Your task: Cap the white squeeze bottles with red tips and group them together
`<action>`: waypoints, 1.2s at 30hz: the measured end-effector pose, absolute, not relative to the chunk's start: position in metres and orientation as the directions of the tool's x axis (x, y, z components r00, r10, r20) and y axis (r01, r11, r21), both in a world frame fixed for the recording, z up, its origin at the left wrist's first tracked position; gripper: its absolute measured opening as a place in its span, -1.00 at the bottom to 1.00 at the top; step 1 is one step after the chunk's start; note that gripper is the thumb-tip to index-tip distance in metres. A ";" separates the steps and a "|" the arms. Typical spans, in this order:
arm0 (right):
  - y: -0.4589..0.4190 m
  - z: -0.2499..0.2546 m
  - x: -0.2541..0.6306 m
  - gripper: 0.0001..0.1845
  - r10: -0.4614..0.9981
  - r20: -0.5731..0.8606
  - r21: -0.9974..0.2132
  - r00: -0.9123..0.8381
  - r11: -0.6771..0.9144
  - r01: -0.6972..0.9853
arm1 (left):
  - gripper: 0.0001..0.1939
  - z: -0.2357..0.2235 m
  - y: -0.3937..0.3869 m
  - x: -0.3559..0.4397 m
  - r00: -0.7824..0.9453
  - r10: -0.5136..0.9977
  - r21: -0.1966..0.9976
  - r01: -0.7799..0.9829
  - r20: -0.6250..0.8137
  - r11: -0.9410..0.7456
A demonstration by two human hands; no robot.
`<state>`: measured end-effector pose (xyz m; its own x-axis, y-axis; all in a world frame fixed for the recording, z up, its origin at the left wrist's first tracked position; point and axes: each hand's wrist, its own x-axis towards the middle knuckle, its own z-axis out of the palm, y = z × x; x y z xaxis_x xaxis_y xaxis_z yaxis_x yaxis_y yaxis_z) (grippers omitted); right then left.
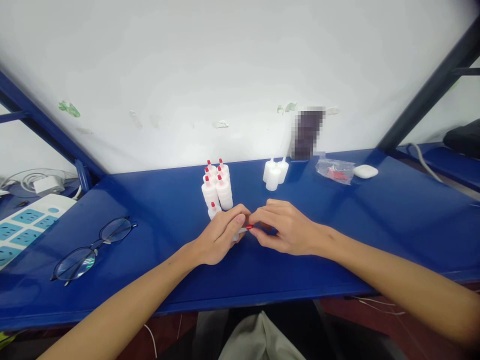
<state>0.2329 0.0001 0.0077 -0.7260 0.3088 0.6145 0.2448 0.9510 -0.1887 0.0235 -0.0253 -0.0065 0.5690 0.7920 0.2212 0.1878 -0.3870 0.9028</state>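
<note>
On the blue worktop (168, 205), a power strip (32, 225) and eyeglasses (93, 250) lie at the left, then a cluster of upright red-capped bottles (224, 192) stands just beyond the left hand (221, 235), which is curled around a white bottle (242, 231). That bottle's nozzle points rightward to a red cap (249, 227), pinched at its tip by the right hand's (285, 227) fingers. Farther right come three uncapped bottles (272, 178), a clear bag (336, 171) with red pieces inside, and a rounded white object (365, 171).
</note>
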 end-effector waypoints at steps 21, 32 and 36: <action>-0.002 0.004 0.231 -0.88 0.166 0.698 -0.044 -0.697 0.981 0.190 | -0.70 0.000 -0.031 0.027 0.634 0.707 0.800 0.223 0.315 -0.557; -0.002 0.001 0.226 -0.81 0.158 0.735 -0.007 -0.659 0.974 0.225 | -0.67 -0.002 -0.027 0.027 0.612 0.742 0.862 0.187 0.273 -0.472; -0.003 -0.001 0.223 -0.79 0.162 0.759 -0.038 -0.631 0.978 0.205 | -0.66 -0.004 -0.026 0.026 0.637 0.721 0.874 0.150 0.272 -0.462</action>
<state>0.2227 -0.0031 -0.0011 -0.6310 0.1619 0.7587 0.2051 0.9780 -0.0381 0.0256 -0.0260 -0.0040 0.6369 0.7212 0.2724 0.1497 -0.4624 0.8739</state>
